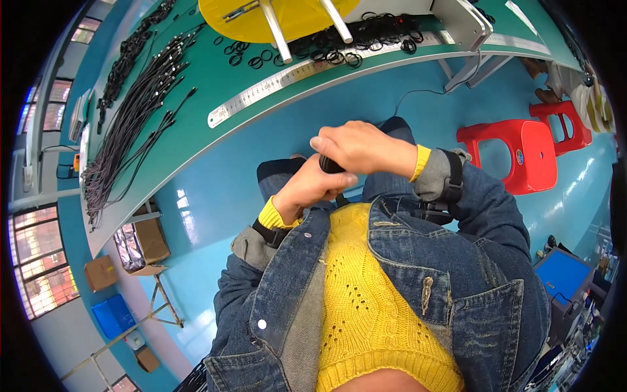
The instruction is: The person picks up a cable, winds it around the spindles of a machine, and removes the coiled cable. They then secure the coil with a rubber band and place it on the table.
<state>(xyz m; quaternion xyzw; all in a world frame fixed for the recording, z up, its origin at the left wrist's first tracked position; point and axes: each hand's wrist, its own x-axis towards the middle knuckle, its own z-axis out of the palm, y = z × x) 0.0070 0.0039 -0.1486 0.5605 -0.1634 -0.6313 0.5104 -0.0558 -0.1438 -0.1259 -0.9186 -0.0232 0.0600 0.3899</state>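
Close in front of my body, over my lap, both hands meet around a small black rounded bundle (331,164). It may be wound cable, but most of it is hidden by my fingers. My left hand (307,183) grips it from below, thumb stretched along its near side. From the upper right my right hand (358,149) closes over it, fingers curled and thumb pointing left. Beyond my hands, a long steel ruler (261,93) lies along the front edge of the green table (202,85). Several black coiled rings (353,60) lie behind and on the ruler.
Long black cables (130,124) spread over the table's left side. A yellow disc (281,19) with metal rods and a grey metal bracket (464,23) stand at the far side. Red stools (522,157) are to the right; cardboard boxes (151,240) and a blue bin (112,317) sit lower left.
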